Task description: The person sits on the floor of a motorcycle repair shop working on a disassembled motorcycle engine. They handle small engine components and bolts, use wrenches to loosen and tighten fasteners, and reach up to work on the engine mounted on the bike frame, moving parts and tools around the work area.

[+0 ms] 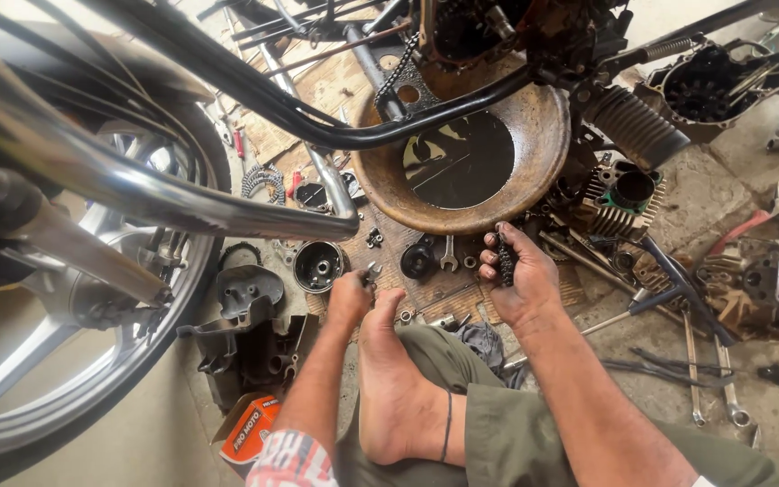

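wheel point(56, 361): biggest thing here, alloy spokes, fills the left side; blocks any sweep that way.
frame tube point(254, 95): black, runs overhead across the top; low ceiling above the work.
exhaust pipe point(137, 185): chrome, slants from upper left and ends just above the cup-shaped part.
pan point(547, 135): rusty round basin holding dark oil, just ahead of both hands; its rim is the far edge of the work area.
foot point(398, 388): person's own bare foot, between the forearms, toes near the left hand.
cylinder point(628, 194): finned block right of the pan, with a black ribbed hose above it.
floor point(164, 433): the only open room is a narrow strip of board between pan and foot; wrenches and rods crowd the right.
right hand point(520, 275): palm up, fingers curled around the chain.
chain point(504, 259): short, dark, oily; lies in the right palm, running up to the fingertips. Judged heavy for its size, limp link to link, slippery; best cupped whole or pinched at both ends so it cannot slide off.
left hand point(351, 293): knuckles up, fingers closed on a small metal part point(371, 271); what it is I cannot tell.
cup point(318, 266): round metal housing, just left of the left hand.
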